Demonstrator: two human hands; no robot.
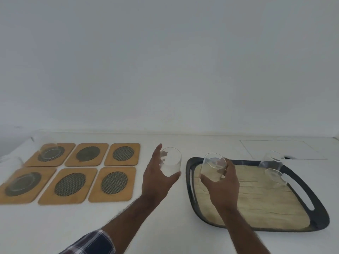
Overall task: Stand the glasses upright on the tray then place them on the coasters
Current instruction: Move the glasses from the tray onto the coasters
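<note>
My left hand grips a clear glass upright above the white table, between the coasters and the tray. My right hand grips a second clear glass over the left end of the black tray. Two more glasses stand at the tray's far right: one behind, one in front. Several wooden coasters with dark round centres lie in two rows at the left. Glasses stand on the far left coaster and the near left coaster. The near right coaster is bare.
The tray has a light wood-look inlay and cut-out handles. A flush rectangular panel is set in the table behind the tray. A white wall rises behind the table. A plaid sleeve covers my left forearm.
</note>
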